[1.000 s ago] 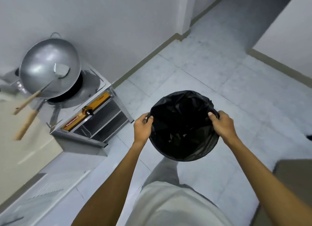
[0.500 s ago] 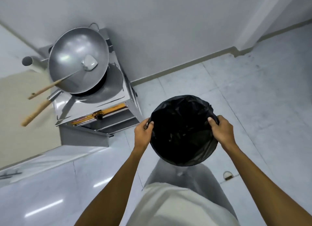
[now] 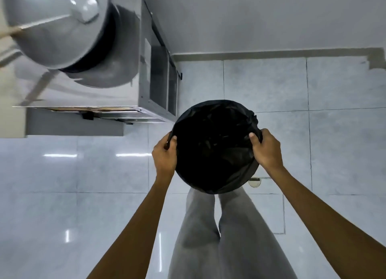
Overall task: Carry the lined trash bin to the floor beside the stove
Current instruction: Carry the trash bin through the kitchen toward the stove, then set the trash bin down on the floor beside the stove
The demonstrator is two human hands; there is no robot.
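A round trash bin (image 3: 215,147) lined with a black plastic bag hangs in front of me above the tiled floor. My left hand (image 3: 165,153) grips its left rim and my right hand (image 3: 266,149) grips its right rim. The steel stove (image 3: 146,74) stands at the upper left, its right side panel just left of the bin's far edge. The bin's base is hidden from me, so whether it touches the floor I cannot tell.
A large steel wok (image 3: 54,26) with a spatula sits on the stove's burner. A grey wall (image 3: 261,17) with a skirting board runs behind. Light floor tiles (image 3: 334,132) spread to the right and front. A small floor drain (image 3: 254,181) lies by my right leg.
The stove has shifted closer and higher in view as I moved toward it and looked further down. The bin stays held in both hands, now right beside the stove's corner.
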